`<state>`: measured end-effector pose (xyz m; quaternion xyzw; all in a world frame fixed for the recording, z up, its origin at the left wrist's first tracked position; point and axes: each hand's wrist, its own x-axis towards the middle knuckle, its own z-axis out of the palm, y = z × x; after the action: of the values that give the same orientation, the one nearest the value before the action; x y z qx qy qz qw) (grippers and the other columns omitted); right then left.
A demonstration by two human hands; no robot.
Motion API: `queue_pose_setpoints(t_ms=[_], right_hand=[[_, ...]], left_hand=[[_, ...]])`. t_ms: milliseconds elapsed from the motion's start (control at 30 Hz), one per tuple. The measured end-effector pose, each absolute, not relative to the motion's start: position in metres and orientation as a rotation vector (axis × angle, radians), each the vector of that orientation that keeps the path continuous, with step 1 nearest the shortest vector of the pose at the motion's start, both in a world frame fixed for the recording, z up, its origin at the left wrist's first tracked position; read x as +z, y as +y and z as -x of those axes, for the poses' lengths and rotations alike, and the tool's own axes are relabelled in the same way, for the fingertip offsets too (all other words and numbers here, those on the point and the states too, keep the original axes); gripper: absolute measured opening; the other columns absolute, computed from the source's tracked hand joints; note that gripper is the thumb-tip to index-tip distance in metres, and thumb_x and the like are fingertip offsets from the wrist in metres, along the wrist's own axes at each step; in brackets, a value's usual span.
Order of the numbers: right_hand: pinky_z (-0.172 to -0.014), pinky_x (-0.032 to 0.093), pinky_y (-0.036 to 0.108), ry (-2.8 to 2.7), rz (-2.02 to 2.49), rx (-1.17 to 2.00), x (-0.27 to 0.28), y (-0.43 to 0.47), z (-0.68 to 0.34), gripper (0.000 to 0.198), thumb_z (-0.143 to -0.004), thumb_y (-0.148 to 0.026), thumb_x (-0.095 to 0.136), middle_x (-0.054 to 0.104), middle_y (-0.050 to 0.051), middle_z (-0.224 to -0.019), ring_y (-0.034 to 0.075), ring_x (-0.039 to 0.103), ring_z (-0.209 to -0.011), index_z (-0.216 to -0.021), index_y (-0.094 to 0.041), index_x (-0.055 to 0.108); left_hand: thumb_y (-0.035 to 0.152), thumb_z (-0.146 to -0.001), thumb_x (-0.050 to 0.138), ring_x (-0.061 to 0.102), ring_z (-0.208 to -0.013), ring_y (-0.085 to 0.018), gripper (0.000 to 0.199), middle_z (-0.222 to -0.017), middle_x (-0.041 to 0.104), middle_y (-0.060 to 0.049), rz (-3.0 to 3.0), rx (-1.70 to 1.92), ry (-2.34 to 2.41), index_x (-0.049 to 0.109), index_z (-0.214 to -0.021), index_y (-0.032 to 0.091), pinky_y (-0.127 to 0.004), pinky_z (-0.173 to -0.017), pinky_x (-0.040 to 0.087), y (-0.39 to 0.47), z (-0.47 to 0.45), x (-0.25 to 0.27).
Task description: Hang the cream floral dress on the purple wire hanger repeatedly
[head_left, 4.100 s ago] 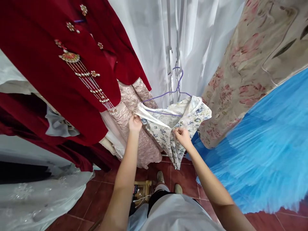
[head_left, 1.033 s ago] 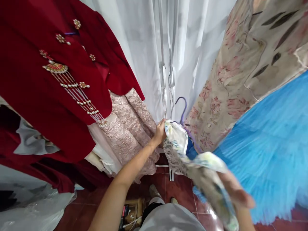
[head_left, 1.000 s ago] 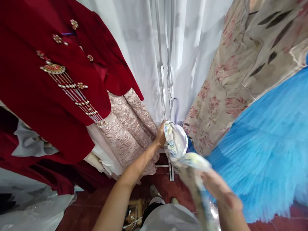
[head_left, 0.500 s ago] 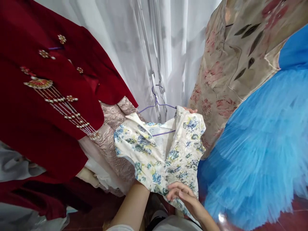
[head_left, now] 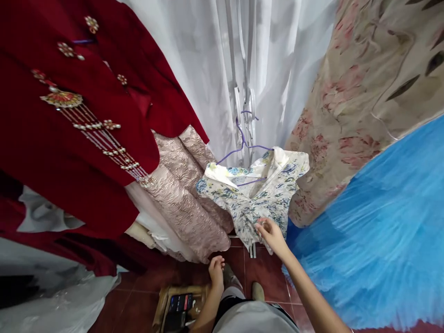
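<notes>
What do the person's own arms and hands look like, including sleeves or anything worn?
The left hand and right hand wear no gloves. The left arm and right arm are bare as far as they show, with no sleeve, watch or bracelet visible; rings are too small to rule out. Below is a pale grey top.

The blouse (head_left: 248, 208) hangs on a hanger (head_left: 243, 144) before curtains (head_left: 204, 69), jacket (head_left: 83, 162) left, skirt (head_left: 367, 240) right.

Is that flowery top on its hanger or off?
On: the floral top hangs from the purple hanger, whose arms run in under both shoulders.
</notes>
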<state>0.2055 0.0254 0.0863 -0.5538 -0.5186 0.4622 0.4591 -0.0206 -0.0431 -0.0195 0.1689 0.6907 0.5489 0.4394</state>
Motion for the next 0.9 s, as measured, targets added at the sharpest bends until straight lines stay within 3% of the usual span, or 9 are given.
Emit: queue_pose_setpoints(t_ms=[100, 233, 333, 433, 567, 767, 900], right_hand=[[-0.066, 0.042, 0.032, -1.375, 1.575, 0.794, 0.095, 0.073, -0.187, 0.057, -0.082, -0.066, 0.06, 0.07, 0.004, -0.073, 0.025, 0.063, -0.068, -0.112, -0.018, 0.061], [-0.066, 0.039, 0.032, -1.391, 1.669, 0.591, 0.101, 0.111, -0.165, 0.047, -0.09, -0.063, 0.048, 0.072, 0.01, -0.077, 0.027, 0.065, -0.074, -0.097, -0.019, 0.064], [-0.066, 0.04, 0.032, -1.398, 1.593, 0.601, 0.097, 0.114, -0.162, 0.045, -0.092, -0.061, 0.045, 0.069, 0.008, -0.069, 0.025, 0.062, -0.067, -0.085, -0.02, 0.062], [-0.066, 0.04, 0.032, -1.351, 1.608, 0.61, 0.095, 0.108, -0.165, 0.042, -0.089, -0.061, 0.051, 0.069, 0.006, -0.068, 0.024, 0.063, -0.065, -0.09, -0.021, 0.061], [-0.067, 0.039, 0.032, -1.349, 1.676, 0.586, 0.102, 0.112, -0.162, 0.04, -0.089, -0.056, 0.054, 0.072, 0.007, -0.074, 0.027, 0.065, -0.073, -0.103, -0.019, 0.061], [-0.065, 0.039, 0.03, -1.389, 1.64, 0.684, 0.111, 0.122, -0.161, 0.02, -0.086, -0.039, 0.052, 0.068, 0.006, -0.068, 0.022, 0.061, -0.067, -0.082, -0.021, 0.06], [-0.061, 0.042, 0.028, -1.427, 1.541, 0.832, 0.107, 0.095, -0.17, 0.017, -0.08, -0.034, 0.053, 0.066, 0.003, -0.062, 0.019, 0.059, -0.06, -0.068, -0.021, 0.056]], left_hand=[[0.041, -0.053, 0.079, 0.055, -0.048, -0.013, 0.027, -0.057, 0.062, -0.002, -0.459, 1.308, 1.6, 0.064, -0.058, 0.019, -0.02, -0.046, 0.035, -0.057, 0.006, -0.03], [0.041, -0.058, 0.081, 0.061, -0.057, -0.016, 0.026, -0.067, 0.068, -0.007, -0.586, 1.258, 1.384, 0.07, -0.065, 0.019, -0.023, -0.053, 0.043, -0.022, -0.021, -0.012], [0.045, -0.067, 0.08, 0.065, -0.069, -0.018, 0.029, -0.083, 0.074, -0.011, -0.716, 1.242, 1.178, 0.076, -0.078, 0.018, -0.025, -0.06, 0.048, 0.02, -0.034, 0.023], [0.046, -0.07, 0.081, 0.068, -0.077, -0.021, 0.032, -0.094, 0.076, -0.012, -0.71, 1.226, 1.062, 0.078, -0.084, 0.018, -0.027, -0.065, 0.049, 0.055, -0.045, 0.057], [0.045, -0.069, 0.082, 0.069, -0.079, -0.02, 0.034, -0.092, 0.076, -0.011, -0.633, 1.277, 0.998, 0.077, -0.087, 0.017, -0.027, -0.067, 0.049, 0.083, -0.057, 0.078], [0.045, -0.075, 0.077, 0.068, -0.085, -0.021, 0.034, -0.094, 0.076, -0.012, -0.524, 1.283, 0.976, 0.075, -0.089, 0.014, -0.028, -0.075, 0.05, 0.096, -0.057, 0.077], [0.045, -0.077, 0.077, 0.067, -0.075, -0.019, 0.032, -0.082, 0.073, -0.009, -0.415, 1.131, 0.92, 0.071, -0.083, 0.014, -0.028, -0.069, 0.049, 0.094, -0.062, 0.079]])
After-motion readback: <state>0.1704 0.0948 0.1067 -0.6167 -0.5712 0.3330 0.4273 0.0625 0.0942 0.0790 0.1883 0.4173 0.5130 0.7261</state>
